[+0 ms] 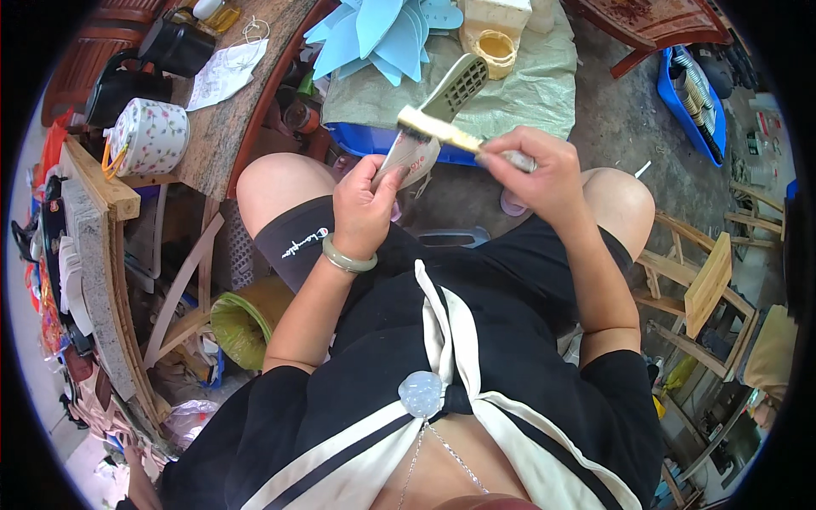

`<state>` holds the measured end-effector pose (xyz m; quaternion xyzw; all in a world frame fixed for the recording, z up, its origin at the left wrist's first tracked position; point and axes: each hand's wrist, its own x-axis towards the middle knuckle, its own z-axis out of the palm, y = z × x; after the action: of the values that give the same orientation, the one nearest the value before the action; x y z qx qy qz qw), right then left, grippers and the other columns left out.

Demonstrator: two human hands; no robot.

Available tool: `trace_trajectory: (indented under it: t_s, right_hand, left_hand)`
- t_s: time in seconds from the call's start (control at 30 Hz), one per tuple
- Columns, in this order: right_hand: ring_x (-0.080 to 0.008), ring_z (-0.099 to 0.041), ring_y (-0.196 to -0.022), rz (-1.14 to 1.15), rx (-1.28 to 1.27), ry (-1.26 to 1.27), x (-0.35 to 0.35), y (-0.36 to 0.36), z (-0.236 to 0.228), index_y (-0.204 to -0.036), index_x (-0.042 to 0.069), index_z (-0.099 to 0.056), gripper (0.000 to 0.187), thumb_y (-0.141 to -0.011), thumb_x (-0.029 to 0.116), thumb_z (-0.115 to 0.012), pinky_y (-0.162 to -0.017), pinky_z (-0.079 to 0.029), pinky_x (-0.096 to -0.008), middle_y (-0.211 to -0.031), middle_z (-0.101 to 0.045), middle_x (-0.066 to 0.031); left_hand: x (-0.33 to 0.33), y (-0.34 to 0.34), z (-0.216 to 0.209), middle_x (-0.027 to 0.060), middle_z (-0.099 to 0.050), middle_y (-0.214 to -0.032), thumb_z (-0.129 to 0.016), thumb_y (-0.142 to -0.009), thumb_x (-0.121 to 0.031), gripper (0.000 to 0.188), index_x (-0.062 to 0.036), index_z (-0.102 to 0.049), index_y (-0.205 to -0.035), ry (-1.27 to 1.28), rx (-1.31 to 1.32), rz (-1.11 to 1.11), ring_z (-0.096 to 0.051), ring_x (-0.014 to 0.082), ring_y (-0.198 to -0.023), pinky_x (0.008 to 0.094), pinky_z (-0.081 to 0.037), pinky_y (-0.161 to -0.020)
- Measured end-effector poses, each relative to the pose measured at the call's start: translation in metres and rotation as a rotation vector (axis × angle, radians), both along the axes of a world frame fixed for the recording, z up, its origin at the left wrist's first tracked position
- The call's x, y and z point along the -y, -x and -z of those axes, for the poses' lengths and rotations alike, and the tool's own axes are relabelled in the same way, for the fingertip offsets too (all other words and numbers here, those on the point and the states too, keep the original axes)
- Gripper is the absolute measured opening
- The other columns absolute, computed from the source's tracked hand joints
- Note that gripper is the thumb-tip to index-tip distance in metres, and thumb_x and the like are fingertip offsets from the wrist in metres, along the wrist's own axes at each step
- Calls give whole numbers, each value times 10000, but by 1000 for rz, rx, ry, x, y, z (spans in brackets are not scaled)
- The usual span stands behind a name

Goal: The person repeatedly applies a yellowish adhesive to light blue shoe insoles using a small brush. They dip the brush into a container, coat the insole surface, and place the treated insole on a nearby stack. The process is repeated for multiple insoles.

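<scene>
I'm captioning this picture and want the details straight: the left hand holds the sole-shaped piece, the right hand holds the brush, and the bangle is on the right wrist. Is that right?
Not quite: the bangle is on the left wrist, as the head view shows. The left hand does hold the sole-shaped piece, and the right hand the brush.

top centre: sheet (540,106) had cut pieces (378,38) on its left side, small tub (495,55) right of them. sole (455,93) ran up-right from left hand (365,208), toward the tub; brush (450,130) crossed it, right hand (535,170) at the brush's right end. upper left: table (212,144), paper (225,76) on it, up-right of pot (151,140). upper right: crate (716,140). left of centre, below the table: bin (242,319).
</scene>
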<state>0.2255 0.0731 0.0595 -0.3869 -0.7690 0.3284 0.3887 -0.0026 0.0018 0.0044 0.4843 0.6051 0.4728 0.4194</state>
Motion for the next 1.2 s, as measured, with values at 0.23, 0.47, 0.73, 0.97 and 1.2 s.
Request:
trace_trajectory:
  t_s: [0.23, 0.47, 0.73, 0.97, 1.2]
  right_hand:
    - [-198, -650, -673, 89, 43, -25, -5, 0, -10, -806, 28, -679, 93, -745, 77, -730, -630, -501, -284, -752, -670, -90]
    - [-88, -586, -631, 276, 133, 95, -57, -36, 3, -861, 70, -702, 145, -786, 193, -714, -612, -472, -252, -692, -654, -47]
    - [-36, -539, -677, 166, 35, 483, -36, -52, 33, -876, 1, -687, 164, -805, 149, -705, -604, -426, -201, -749, -638, 9]
    - [-66, -583, -808, 296, -508, 482, -22, -85, 33, -904, 6, -682, 111, -805, 53, -701, -739, -450, -199, -873, -665, -12]
    - [-117, -629, -703, 353, -148, -224, -62, -42, 50, -898, 36, -682, 123, -783, 43, -724, -656, -492, -245, -844, -687, -50]
  left_hand:
    - [7, 1, -12, 97, -614, -714, -655, -839, -68, 74, -25, -633, -895, -209, -471, -4, -587, 207, -582, 312, -448, -541]
    - [17, 24, -6, 115, -627, -763, -675, -813, -34, 93, -23, -620, -888, -428, -610, 82, -612, 263, -645, 326, -478, -589]
    - [27, 26, 9, 50, -660, -873, -590, -929, -127, 130, -14, -572, -992, -35, 52, -51, -564, 73, -672, 196, -432, -567]
    - [7, 6, 16, 56, -650, -928, -530, -966, -216, 227, -29, -546, -1094, 251, 1026, -44, -572, 95, -667, 195, -410, -503]
    - [4, 1, 21, 41, -608, -926, -511, -975, -215, 209, -75, -563, -1121, 442, 1555, -16, -555, 116, -746, 185, -402, -493]
